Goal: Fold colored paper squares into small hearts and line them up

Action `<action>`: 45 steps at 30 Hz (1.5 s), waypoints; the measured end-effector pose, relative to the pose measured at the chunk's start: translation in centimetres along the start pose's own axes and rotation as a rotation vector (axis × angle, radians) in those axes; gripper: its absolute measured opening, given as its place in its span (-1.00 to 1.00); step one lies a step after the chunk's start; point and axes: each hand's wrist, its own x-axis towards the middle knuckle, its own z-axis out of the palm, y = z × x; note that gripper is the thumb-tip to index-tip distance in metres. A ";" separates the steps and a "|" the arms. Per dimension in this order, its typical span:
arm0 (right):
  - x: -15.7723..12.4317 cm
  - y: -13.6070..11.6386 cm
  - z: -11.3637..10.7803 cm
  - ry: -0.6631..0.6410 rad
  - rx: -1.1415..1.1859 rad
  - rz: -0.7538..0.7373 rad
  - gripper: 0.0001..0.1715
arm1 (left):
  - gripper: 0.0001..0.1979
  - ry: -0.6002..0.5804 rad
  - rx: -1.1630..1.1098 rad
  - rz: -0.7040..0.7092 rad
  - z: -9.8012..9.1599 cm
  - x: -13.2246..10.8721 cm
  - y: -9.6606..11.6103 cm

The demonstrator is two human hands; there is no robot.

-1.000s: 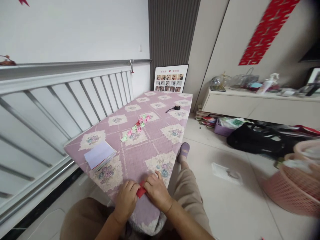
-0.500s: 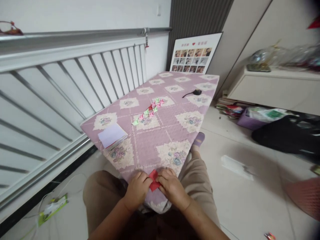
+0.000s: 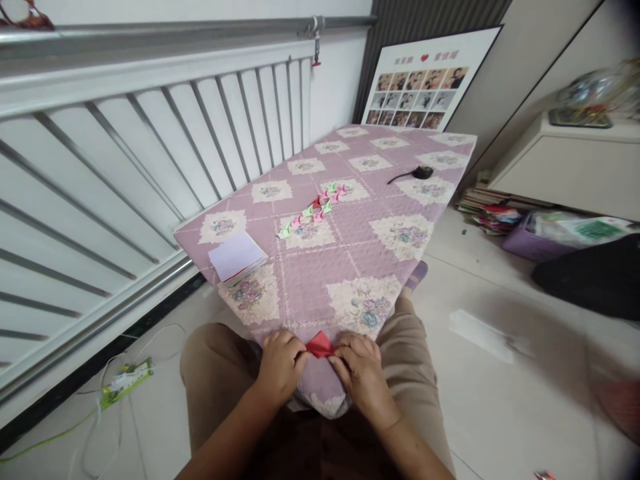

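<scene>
A folded piece of red paper [image 3: 321, 344] lies at the near end of the cloth-covered table [image 3: 310, 293], its top corner pointing away from me. My left hand [image 3: 283, 363] pinches its left corner between thumb and fingers. On the other side, my right hand [image 3: 361, 373] grips the right corner with fingers bent. Further up the cloth, several small folded paper pieces [image 3: 318, 217] in pink, green and red form a loose cluster. To the left sits a stack of square paper sheets [image 3: 237, 256] with a pale lilac one on top.
A black object with a strap [image 3: 423, 173] lies at the table's far right. White railings [image 3: 240, 113] run along the left edge. A photo board [image 3: 430, 83] leans behind the table. A power strip [image 3: 127, 381] with cables is on the left floor.
The red paper now shows a pointed, triangle-like shape between my hands, which have spread slightly apart to its corners. The whole view has shifted as my head moved.
</scene>
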 end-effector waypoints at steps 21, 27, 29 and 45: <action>0.9 -0.6 0.2 0.019 -0.214 0.118 -0.65 | -0.75 -0.120 0.245 -0.050 -1.2 1.7 1.3; 0.9 -0.2 0.3 0.058 -0.234 0.119 -0.70 | -0.74 -0.104 0.290 -0.051 -0.9 1.7 1.3; 0.8 -0.2 0.2 0.093 -0.214 0.095 -0.77 | -0.75 -0.092 0.297 -0.046 -0.9 1.7 1.3; -0.6 -0.6 1.0 -0.386 -0.223 -0.184 -0.27 | -0.85 0.140 0.137 -0.105 0.3 0.0 -0.3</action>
